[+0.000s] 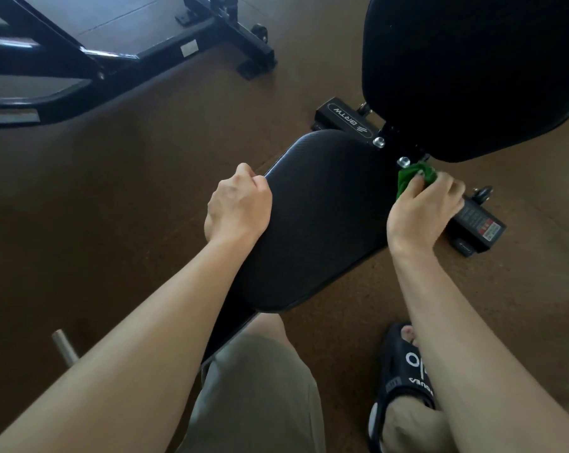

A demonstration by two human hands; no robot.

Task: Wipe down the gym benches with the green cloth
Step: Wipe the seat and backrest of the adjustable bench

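- Two hands: the left hand grips the seat pad's left edge, and the right hand holds the cloth.
- One green cloth, bunched at the hinge.
- Two black pads on the near bench: one seat pad and one back pad, far right.
- Two shiny bolts between the pads.
- One second frame, far left.
- One black sandal, near right.
- One metal peg, near left.
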